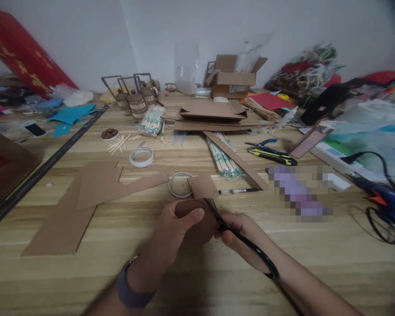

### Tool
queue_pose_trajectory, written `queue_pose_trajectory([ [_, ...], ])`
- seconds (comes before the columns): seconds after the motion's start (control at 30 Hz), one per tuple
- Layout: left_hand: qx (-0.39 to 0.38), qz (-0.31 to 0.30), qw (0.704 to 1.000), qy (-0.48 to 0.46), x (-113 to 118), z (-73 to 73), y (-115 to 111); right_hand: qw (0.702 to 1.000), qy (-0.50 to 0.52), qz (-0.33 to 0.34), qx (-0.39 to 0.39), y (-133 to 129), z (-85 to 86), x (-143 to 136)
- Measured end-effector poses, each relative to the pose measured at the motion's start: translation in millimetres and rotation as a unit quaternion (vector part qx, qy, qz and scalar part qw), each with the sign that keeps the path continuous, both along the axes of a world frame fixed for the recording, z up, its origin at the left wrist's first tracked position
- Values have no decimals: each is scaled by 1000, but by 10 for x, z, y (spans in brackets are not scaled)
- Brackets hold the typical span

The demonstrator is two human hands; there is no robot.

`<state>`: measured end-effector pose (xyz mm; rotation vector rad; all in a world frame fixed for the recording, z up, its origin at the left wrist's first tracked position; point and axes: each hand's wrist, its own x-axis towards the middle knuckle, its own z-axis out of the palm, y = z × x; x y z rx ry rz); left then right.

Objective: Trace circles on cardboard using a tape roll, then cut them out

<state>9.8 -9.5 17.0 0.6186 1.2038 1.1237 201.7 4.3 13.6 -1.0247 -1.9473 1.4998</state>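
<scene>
Scene: wooden table (pixel 197 281) with craft clutter, seen from above the hands.
Left hand (pixel 176 228): fingers curled round a cardboard disc (pixel 197 226), thumb pressed on its face, wristband on the wrist.
Right hand (pixel 246 239): fingers closed through the handles of black scissors (pixel 240 239).
Scissors: blades at the disc's right edge, tips pointing up-left.
Disc: held just above the table, centre front, between both hands.
Near: tape ring (pixel 179 184) and cardboard scrap (pixel 204 186) just behind the disc; pen (pixel 238 191) to the right.
Left side: big cardboard offcuts (pixel 85 197).
</scene>
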Motion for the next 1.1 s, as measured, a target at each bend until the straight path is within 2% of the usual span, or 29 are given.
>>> queue_pose_trajectory([
  [0.7, -1, -10, 1000, 27, -29, 0, 12, 999, -30, -11, 24, 6, 8, -18],
  [1.1, 4, -40, 997, 60, -64, -6, 25, 999, -26, -5, 23, 15, -25, -4],
])
